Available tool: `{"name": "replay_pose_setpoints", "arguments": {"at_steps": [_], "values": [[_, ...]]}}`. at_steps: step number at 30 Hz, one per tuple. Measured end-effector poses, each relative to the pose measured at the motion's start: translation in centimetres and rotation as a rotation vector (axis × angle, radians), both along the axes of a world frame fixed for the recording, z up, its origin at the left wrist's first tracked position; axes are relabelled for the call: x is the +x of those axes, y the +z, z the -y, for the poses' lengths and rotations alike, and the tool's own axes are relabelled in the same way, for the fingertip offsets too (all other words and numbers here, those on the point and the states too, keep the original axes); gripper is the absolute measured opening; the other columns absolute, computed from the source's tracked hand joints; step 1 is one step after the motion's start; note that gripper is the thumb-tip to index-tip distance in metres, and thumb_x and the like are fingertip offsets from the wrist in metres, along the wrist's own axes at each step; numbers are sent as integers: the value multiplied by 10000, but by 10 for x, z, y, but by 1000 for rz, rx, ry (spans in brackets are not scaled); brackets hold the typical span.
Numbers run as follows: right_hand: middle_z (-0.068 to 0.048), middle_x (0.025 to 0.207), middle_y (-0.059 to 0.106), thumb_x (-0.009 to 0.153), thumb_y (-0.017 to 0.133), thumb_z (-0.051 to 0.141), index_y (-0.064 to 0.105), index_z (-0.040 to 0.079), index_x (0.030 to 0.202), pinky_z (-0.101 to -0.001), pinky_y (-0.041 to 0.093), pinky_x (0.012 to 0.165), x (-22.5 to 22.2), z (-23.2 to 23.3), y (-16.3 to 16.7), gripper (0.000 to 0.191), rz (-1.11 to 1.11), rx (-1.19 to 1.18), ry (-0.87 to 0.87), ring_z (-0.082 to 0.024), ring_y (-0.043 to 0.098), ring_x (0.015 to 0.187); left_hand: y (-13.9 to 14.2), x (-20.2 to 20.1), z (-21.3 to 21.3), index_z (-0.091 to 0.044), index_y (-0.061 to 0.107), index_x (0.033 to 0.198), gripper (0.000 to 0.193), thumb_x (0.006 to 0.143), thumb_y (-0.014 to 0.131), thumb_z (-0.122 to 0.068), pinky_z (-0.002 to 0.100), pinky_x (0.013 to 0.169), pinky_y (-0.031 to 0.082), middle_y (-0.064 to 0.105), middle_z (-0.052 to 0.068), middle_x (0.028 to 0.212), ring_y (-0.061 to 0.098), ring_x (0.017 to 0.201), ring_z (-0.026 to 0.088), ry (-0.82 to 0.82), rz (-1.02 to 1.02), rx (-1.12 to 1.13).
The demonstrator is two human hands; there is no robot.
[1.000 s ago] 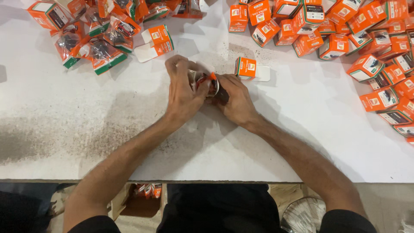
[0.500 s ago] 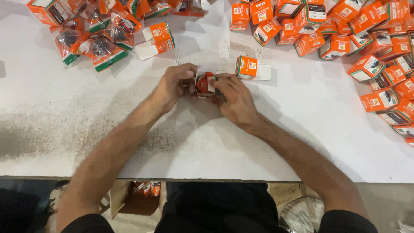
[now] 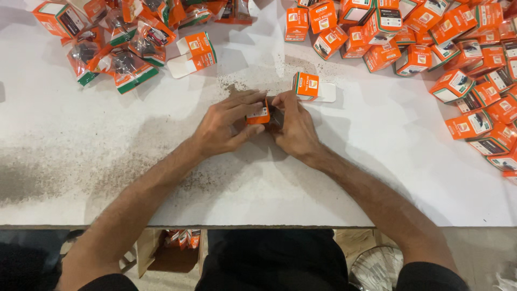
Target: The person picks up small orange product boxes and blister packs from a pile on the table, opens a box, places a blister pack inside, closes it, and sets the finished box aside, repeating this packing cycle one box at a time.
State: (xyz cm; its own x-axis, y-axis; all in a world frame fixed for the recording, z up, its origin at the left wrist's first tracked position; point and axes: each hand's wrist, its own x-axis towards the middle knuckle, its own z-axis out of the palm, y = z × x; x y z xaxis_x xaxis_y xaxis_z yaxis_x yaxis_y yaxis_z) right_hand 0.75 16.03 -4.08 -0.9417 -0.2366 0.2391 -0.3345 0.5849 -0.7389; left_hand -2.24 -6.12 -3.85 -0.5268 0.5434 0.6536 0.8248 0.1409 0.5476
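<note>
Both hands, left hand (image 3: 223,125) and right hand (image 3: 295,128), pinch a small orange box (image 3: 258,115) between their fingertips, low over the white table (image 3: 161,161).

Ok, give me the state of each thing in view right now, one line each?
Small orange carton: held between both hands, dark part at its right end.
Left hand: gripping the carton.
Right hand: gripping the carton's right end.
Orange box with open white flap: lying on white table.
Closed orange boxes: piled right.
Clear bagged parts: heaped left.
</note>
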Motion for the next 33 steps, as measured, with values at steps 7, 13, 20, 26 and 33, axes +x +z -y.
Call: {"name": "replay_pose_setpoints", "arguments": {"at_steps": [7, 13, 20, 26, 33], "values": [[-179, 1158, 691, 772, 764, -52, 485, 60, 1222, -440, 546, 912, 0, -2, -1, 541, -47, -1, 37, -358, 684, 1130, -5, -2, -5, -44, 619, 1073, 215, 914, 752, 14, 433, 1091, 569, 666, 175, 1390, 633, 1351, 370, 74, 107, 18], [-131, 1091, 690, 738, 787, -46, 630, 67, 1064, -446, 531, 848, -1, 1, 5, 379, -228, 75, 106, -352, 662, 1032, 4, 1, 2, -40, 664, 1126, 290, 883, 797, -126, 512, 1151, 460, 580, 169, 1469, 536, 1388, 409, 45, -120, -163], [-151, 1234, 657, 815, 792, 10, 684, 90, 1069, -432, 532, 947, 0, -13, 19, 288, -449, 168, 179, -354, 644, 1134, 5, -6, -3, -85, 593, 1235, 258, 982, 558, -129, 465, 1170, 467, 563, 115, 1486, 592, 1358, 351, 90, 274, 74], [-166, 1616, 356, 1099, 801, 132, 489, 132, 1443, -478, 358, 1192, -26, -72, 48, 465, -743, 142, -249, -339, 388, 1470, 9, -35, -78, 28, 426, 1425, 789, 756, 786, -186, 513, 1048, 424, 458, 294, 1460, 485, 1294, 464, 196, -201, -146], [-152, 1677, 184, 1121, 744, 116, 136, 89, 1613, -504, 239, 1329, -14, -51, 14, 783, -383, -477, -255, -258, 196, 1598, -3, -41, -91, -54, 468, 1395, 580, 919, 789, -143, 467, 981, 555, 549, 132, 1374, 578, 1249, 345, 359, 4, -74]]}}
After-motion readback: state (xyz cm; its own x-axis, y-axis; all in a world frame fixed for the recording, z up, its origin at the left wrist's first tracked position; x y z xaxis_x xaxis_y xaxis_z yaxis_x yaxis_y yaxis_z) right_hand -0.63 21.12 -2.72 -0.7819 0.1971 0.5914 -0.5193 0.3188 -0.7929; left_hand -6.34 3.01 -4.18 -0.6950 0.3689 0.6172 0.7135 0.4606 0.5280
